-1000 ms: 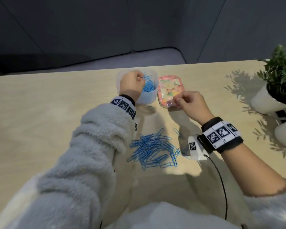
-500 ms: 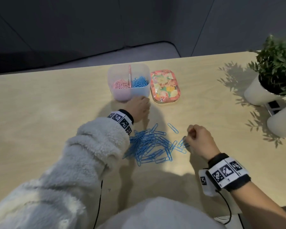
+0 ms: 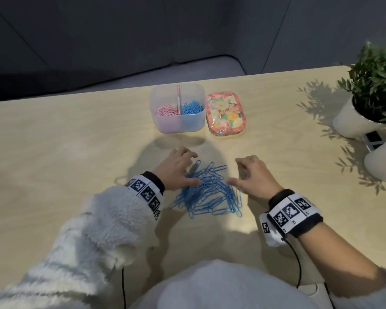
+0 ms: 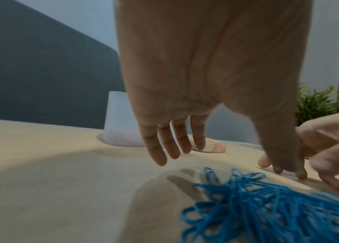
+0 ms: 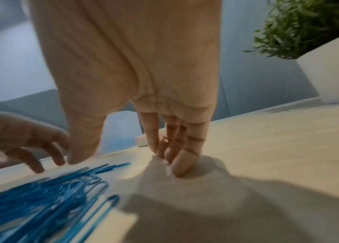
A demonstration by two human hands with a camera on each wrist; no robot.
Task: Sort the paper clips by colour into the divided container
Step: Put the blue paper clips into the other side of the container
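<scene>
A heap of blue paper clips lies on the wooden table between my hands. My left hand hovers at the heap's left edge with spread, relaxed fingers, its thumb touching the clips. On the heap's right, my right hand has its fingertips on the table and holds nothing. The translucent divided container stands further back, with pink clips in its left compartment and blue clips in its right.
A flowered lid lies right of the container. Two white pots with green plants stand at the table's right edge, with a small marker card between them. The table's far edge runs behind the container.
My left hand came back from the container to the heap's left side and spread its fingers. My right hand left the lid, came down to the heap's right side and uncurled; the loose clips are pushed together.
</scene>
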